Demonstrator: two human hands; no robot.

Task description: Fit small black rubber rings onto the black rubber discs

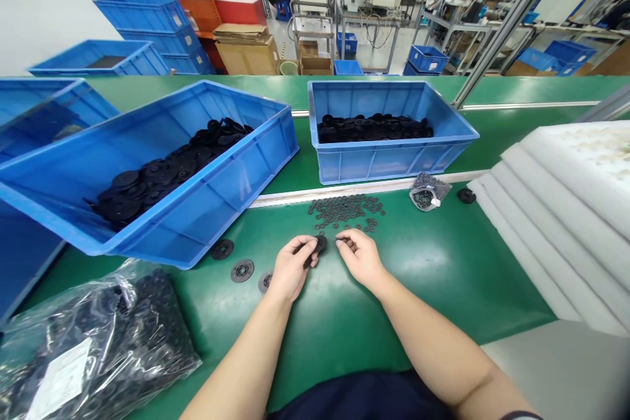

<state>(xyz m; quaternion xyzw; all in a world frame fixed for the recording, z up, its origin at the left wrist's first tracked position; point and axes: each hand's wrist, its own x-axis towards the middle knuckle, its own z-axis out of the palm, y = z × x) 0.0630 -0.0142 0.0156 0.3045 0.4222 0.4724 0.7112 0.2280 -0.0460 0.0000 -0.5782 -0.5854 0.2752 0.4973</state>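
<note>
My left hand [291,268] is closed on a black disc [321,244], held tilted above the green table. Just right of it, my right hand [361,257] pinches something small and dark at its fingertips, too small to make out. Many small black rings [344,209] lie scattered beyond both hands. Left of my left hand, black discs lie flat: one [242,270], another [222,249] farther left, and a third [266,282] partly hidden by the hand. The two hands are apart.
Blue bins of black discs stand at the left [246,174] and behind the rings [388,161]. A clear bag of black parts [147,335] lies front left. Farther right are a small bag [428,192], a black disc [466,195] and stacked white foam sheets [536,230].
</note>
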